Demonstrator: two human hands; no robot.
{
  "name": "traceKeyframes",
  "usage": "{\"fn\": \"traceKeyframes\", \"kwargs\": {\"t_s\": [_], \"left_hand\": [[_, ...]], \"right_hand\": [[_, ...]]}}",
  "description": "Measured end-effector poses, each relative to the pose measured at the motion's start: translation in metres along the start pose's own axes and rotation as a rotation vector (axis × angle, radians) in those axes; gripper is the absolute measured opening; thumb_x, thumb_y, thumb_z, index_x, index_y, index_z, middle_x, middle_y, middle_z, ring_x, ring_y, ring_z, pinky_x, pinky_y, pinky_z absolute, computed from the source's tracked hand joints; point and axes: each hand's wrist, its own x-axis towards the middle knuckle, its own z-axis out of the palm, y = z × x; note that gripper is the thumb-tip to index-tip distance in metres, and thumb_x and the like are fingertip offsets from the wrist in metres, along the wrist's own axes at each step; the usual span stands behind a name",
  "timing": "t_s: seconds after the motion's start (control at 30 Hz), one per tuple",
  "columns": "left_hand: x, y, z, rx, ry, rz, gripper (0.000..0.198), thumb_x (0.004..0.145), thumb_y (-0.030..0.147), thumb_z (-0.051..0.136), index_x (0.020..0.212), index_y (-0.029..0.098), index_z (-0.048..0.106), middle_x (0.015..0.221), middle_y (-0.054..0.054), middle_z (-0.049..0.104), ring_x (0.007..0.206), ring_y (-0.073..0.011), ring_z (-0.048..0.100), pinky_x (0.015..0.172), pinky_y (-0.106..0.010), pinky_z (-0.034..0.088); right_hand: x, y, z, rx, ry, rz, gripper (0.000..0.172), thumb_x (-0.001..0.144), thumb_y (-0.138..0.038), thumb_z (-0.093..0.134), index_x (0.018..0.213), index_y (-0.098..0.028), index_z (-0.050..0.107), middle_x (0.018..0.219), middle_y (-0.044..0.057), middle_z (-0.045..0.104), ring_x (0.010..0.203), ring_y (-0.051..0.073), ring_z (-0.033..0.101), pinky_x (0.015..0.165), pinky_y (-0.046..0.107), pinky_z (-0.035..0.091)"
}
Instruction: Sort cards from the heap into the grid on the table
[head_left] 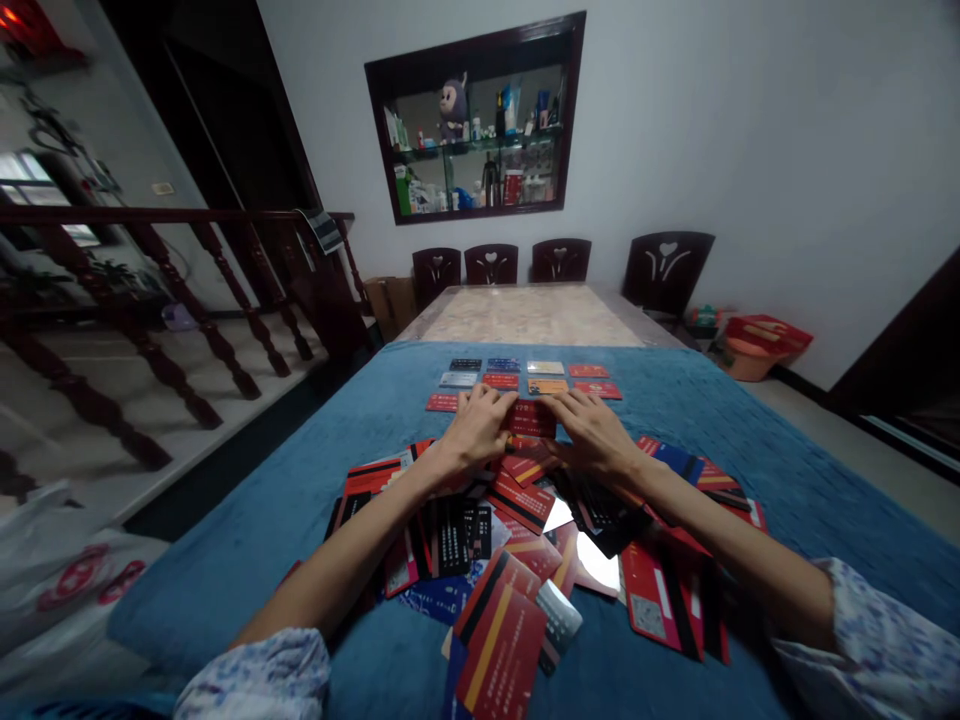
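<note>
A dark red card (532,418) is held upright between my two hands, its face toward me. The fingers of my left hand (480,425) close on its left edge, and those of my right hand (594,432) grip its right edge. Just beyond, small cards lie in neat rows, among them an orange card (547,387), a pale gold card (545,368) and a red card (598,390). Below my hands and forearms spreads a loose, overlapping heap of red, black and blue cards (502,640). My forearms hide parts of this heap.
A blue cloth (300,480) covers the near part of the table; its far end shows a bare marble-like top (517,312). Dark chairs (667,270) stand around the far end. Wooden railing (165,350) runs along the left, with white plastic bags (67,580) below it.
</note>
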Motion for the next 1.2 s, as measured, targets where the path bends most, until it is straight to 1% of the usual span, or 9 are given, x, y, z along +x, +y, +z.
{"fn": "traceKeyframes", "kwargs": {"t_s": [0.17,0.23,0.33,0.43,0.53,0.73,0.87,1.0,1.2], "left_hand": [[-0.003,-0.002,-0.012,0.076,-0.014,-0.001,0.061,0.076,0.015,0.061,0.135,0.018,0.048,0.118,-0.014,0.061,0.115,-0.0334,0.045,0.093,-0.049,0.039],[-0.005,-0.006,-0.016,0.108,-0.016,0.0,0.06,0.075,0.014,0.061,0.134,0.019,0.048,0.118,-0.014,0.061,0.115,-0.0332,0.045,0.093,-0.049,0.039],[-0.007,-0.015,-0.021,0.142,-0.023,0.006,0.059,0.075,0.013,0.061,0.132,0.022,0.05,0.119,-0.012,0.06,0.115,-0.0323,0.044,0.093,-0.048,0.039],[-0.008,-0.027,-0.026,0.155,-0.037,0.015,0.055,0.077,0.016,0.061,0.131,0.023,0.051,0.122,-0.012,0.057,0.115,-0.031,0.045,0.093,-0.046,0.039],[-0.011,-0.038,-0.029,0.147,-0.069,0.022,0.05,0.079,0.019,0.063,0.128,0.023,0.053,0.123,-0.012,0.056,0.114,-0.0305,0.045,0.091,-0.045,0.041],[-0.016,-0.055,-0.034,0.146,-0.108,0.022,0.043,0.078,0.019,0.067,0.12,0.022,0.057,0.121,-0.011,0.056,0.114,-0.0306,0.045,0.091,-0.045,0.041],[-0.018,-0.064,-0.037,0.19,-0.147,0.013,0.039,0.077,0.019,0.066,0.115,0.02,0.059,0.121,-0.012,0.057,0.113,-0.031,0.047,0.09,-0.045,0.041],[-0.017,-0.072,-0.038,0.257,-0.202,-0.022,0.038,0.079,0.02,0.063,0.116,0.017,0.058,0.122,-0.015,0.057,0.113,-0.0322,0.047,0.089,-0.046,0.042],[-0.016,-0.086,-0.037,0.274,-0.26,-0.065,0.04,0.078,0.018,0.059,0.119,0.017,0.056,0.121,-0.014,0.057,0.114,-0.0313,0.049,0.09,-0.046,0.043]], "right_hand": [[0.01,-0.002,-0.001,-0.012,0.006,-0.023,0.046,0.086,-0.03,0.056,0.129,-0.014,0.052,0.114,0.017,0.064,0.105,0.031,0.052,0.085,0.04,0.039],[0.016,-0.005,-0.002,-0.007,0.001,-0.032,0.046,0.086,-0.031,0.057,0.128,-0.012,0.053,0.115,0.018,0.063,0.106,0.032,0.05,0.085,0.041,0.039],[0.026,-0.008,-0.003,-0.005,-0.021,-0.04,0.047,0.086,-0.035,0.059,0.126,-0.011,0.054,0.117,0.018,0.061,0.105,0.032,0.05,0.085,0.04,0.039],[0.035,-0.013,-0.004,0.007,-0.03,-0.055,0.048,0.085,-0.039,0.061,0.126,-0.015,0.054,0.116,0.017,0.06,0.104,0.031,0.048,0.084,0.04,0.039],[0.044,-0.02,-0.005,-0.004,-0.049,-0.045,0.047,0.084,-0.043,0.062,0.123,-0.017,0.057,0.114,0.016,0.058,0.103,0.03,0.047,0.08,0.038,0.039],[0.063,-0.034,-0.004,0.003,-0.147,-0.04,0.038,0.086,-0.044,0.06,0.112,-0.017,0.061,0.111,0.016,0.058,0.101,0.028,0.046,0.079,0.037,0.038],[0.076,-0.038,-0.001,-0.003,-0.219,-0.049,0.042,0.085,-0.044,0.06,0.115,-0.015,0.06,0.115,0.017,0.057,0.104,0.03,0.045,0.079,0.039,0.038],[0.088,-0.044,-0.001,0.003,-0.29,-0.033,0.037,0.085,-0.041,0.059,0.111,-0.015,0.062,0.115,0.017,0.058,0.106,0.03,0.045,0.08,0.039,0.039],[0.104,-0.051,0.005,0.026,-0.353,-0.009,0.03,0.086,-0.039,0.058,0.106,-0.017,0.064,0.117,0.014,0.06,0.11,0.029,0.046,0.086,0.04,0.039]]}}
